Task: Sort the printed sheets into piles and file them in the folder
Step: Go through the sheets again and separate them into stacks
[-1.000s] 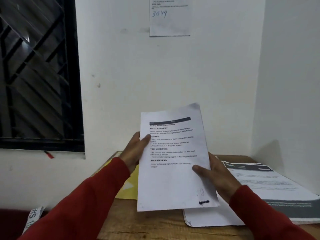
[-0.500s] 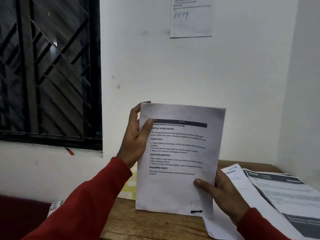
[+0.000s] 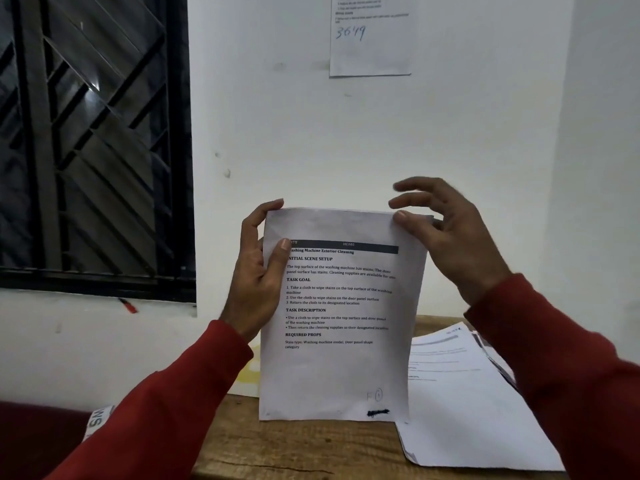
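A stack of printed sheets (image 3: 339,368) stands upright on its bottom edge on the wooden table (image 3: 294,448); its front page is headed "Washing Machine Exterior Cleaning". My left hand (image 3: 258,268) grips the stack's left edge, thumb on the front. My right hand (image 3: 446,233) is at the top right corner, thumb on the front of the corner and the other fingers spread above and behind. A yellow folder (image 3: 249,375) shows partly behind the stack, mostly hidden by it and my left sleeve.
More printed sheets (image 3: 460,403) lie fanned on the table to the right, partly under my right sleeve. A note with "3649" (image 3: 370,36) hangs on the white wall. A barred window (image 3: 93,143) fills the left. The side wall stands close on the right.
The stack has gone from tilted in the air to upright on the table. My right hand has left the lower right edge and risen to the top right corner.
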Action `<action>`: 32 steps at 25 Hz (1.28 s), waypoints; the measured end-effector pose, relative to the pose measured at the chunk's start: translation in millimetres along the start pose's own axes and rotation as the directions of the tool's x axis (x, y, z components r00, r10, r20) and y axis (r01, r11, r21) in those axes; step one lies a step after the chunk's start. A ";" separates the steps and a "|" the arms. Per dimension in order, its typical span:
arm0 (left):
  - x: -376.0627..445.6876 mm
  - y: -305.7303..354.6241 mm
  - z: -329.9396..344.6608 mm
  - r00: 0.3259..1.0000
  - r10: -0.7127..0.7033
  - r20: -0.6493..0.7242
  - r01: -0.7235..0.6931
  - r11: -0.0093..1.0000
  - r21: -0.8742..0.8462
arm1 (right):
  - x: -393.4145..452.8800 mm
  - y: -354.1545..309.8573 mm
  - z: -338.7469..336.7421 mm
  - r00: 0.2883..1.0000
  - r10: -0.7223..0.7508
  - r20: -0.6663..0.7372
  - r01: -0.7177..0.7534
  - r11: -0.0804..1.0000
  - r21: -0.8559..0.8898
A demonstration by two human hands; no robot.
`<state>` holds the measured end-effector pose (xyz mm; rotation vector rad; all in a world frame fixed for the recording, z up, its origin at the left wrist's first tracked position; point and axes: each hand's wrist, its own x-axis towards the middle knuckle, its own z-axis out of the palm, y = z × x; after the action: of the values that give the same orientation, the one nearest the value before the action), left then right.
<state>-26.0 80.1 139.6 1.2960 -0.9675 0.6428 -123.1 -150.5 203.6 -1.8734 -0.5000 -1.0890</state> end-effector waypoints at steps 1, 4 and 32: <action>-0.4 1.2 0.9 1.000 -0.003 -0.004 0.003 1.000 0.001 | 3.3 1.9 1.0 1.000 0.004 0.012 -0.004 1.000 -0.003; -1.9 2.0 2.8 1.000 -0.007 -0.028 0.007 1.000 -0.002 | 2.7 12.9 4.4 1.000 0.006 -0.008 -0.006 1.000 -0.025; 11.4 -30.6 -4.7 0.836 -0.525 0.162 0.548 0.811 -0.203 | 19.0 70.2 1.3 0.917 0.400 0.004 -0.389 0.889 0.241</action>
<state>6.5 77.5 134.4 1.3087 -0.6780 0.0150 -63.7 -187.9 184.7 -1.6409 -0.1953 -0.7606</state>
